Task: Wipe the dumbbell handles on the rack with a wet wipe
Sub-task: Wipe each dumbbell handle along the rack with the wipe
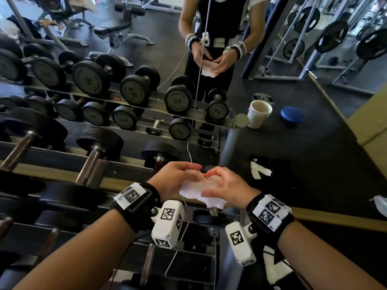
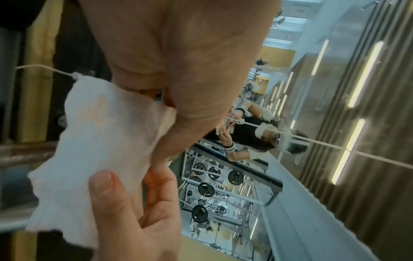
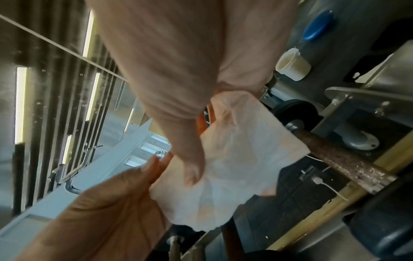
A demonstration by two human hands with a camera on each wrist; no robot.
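Both my hands meet over the right end of the dumbbell rack (image 1: 125, 164), and a white wet wipe (image 1: 194, 192) is spread between them. My left hand (image 1: 178, 176) holds the wipe's left side, its fingers reaching across the top. On the wipe's right side, my right hand (image 1: 226, 185) pinches it with the thumb. The left wrist view shows the wipe (image 2: 100, 132) with the right thumb (image 2: 100, 181) pressed on it. A rusty dumbbell handle (image 3: 335, 159) lies just past the wipe (image 3: 234, 167). Other handles (image 1: 91, 164) run along the rack to the left.
A mirror (image 1: 146, 49) behind the rack reflects me and the gym. On the floor to the right stand a white cup (image 1: 258, 116) and a blue disc (image 1: 292, 116). A thin white cable (image 1: 189, 153) hangs near the hands. Lower rack tiers hold more dumbbells.
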